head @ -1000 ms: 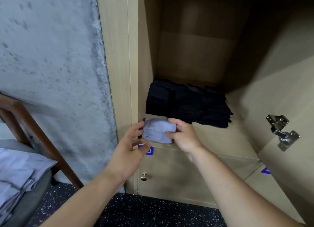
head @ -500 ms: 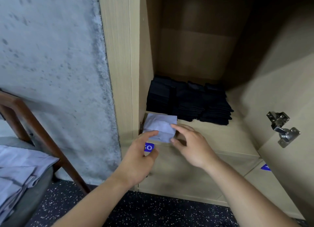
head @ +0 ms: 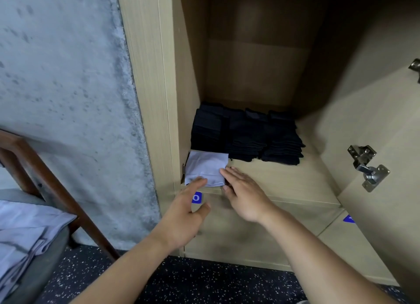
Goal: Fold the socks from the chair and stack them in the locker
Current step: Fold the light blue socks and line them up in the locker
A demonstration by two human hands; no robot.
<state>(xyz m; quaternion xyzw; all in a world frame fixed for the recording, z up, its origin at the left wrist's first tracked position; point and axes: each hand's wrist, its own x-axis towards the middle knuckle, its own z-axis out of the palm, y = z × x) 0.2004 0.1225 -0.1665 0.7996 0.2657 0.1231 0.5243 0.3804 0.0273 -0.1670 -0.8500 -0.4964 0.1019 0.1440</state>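
Observation:
A folded light-blue sock (head: 205, 167) lies flat at the front left corner of the locker shelf (head: 284, 178). Behind it stand stacks of folded black socks (head: 245, 135). My left hand (head: 184, 215) is open in front of the shelf edge, its fingertips just reaching the sock's front edge. My right hand (head: 245, 194) is open with flat fingers, touching the sock's right edge. Neither hand grips anything. More light-blue socks (head: 25, 233) lie piled on the chair (head: 45, 176) at the lower left.
The locker door stands open at the right, with a metal hinge (head: 367, 167) sticking out. A rough grey wall (head: 68, 99) is left of the locker. Closed lower lockers with blue number tags (head: 196, 197) sit below the shelf. The floor (head: 204, 281) is dark and speckled.
The light-blue sock went from held between both hands to lying on the shelf's front left corner. Both hands let go and opened, drawing slightly back.

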